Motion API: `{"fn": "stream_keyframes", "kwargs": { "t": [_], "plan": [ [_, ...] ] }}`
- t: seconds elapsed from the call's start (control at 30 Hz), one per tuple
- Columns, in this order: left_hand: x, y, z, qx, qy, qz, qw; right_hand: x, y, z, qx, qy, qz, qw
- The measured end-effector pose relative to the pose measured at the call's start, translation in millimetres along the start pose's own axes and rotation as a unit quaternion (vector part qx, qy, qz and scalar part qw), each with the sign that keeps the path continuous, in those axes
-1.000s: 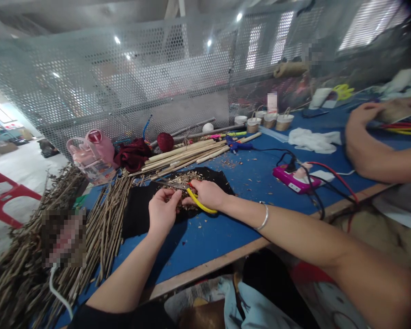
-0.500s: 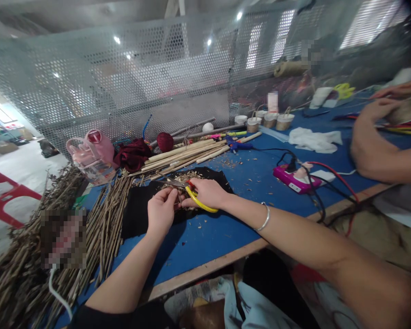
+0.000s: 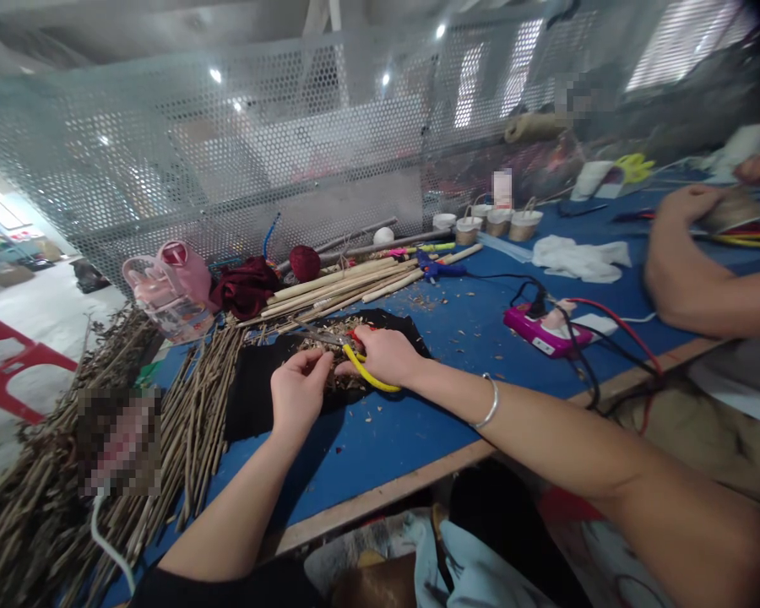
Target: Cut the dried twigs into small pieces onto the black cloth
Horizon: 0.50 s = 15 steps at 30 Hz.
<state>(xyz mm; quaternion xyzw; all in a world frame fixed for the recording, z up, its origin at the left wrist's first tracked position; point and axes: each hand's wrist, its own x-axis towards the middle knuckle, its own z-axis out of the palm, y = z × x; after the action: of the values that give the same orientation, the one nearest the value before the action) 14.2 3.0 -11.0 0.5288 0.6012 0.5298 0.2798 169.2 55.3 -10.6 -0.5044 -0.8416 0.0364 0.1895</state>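
Note:
Yellow-handled shears (image 3: 373, 376) with a metal blade are gripped in my right hand (image 3: 389, 356). Their blade points left, over a pile of short wood-coloured bits (image 3: 361, 325) on a black cloth (image 3: 250, 393). My left hand (image 3: 299, 390) is just left of the shears, thumb and fingers pinched together above the pile. Whatever lies between those fingertips is too small to make out. Long thin brown stalks (image 3: 196, 405) lie left of the cloth.
Peeled sticks (image 3: 342, 283), a blue glue gun (image 3: 440, 268) and a dark red yarn ball (image 3: 305, 263) lie behind the cloth. A purple power strip (image 3: 545, 332) with cables sits right. A co-worker's arm (image 3: 684, 262) reaches in there. Perforated metal panels (image 3: 259, 169) stand behind.
My left fingertips have drawn slightly apart from my right hand, and the shears have shifted a little. At the right, the co-worker's hands have moved apart.

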Motion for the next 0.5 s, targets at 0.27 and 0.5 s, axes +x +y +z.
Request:
{"fn": "stream_keyframes", "kwargs": {
  "t": [0.27, 0.5],
  "plan": [
    [1.9, 2.3, 1.3, -0.077, 0.004, -0.003, 0.997, 1.7, -0.3, 2.6, 0.058, -0.022, 0.002, 0.998],
    [0.0, 4.2, 3.9, -0.115, -0.018, -0.017, 0.993, -1.3, -2.8, 2.2, 0.087, 0.000, -0.064, 0.994]
  ]
}}
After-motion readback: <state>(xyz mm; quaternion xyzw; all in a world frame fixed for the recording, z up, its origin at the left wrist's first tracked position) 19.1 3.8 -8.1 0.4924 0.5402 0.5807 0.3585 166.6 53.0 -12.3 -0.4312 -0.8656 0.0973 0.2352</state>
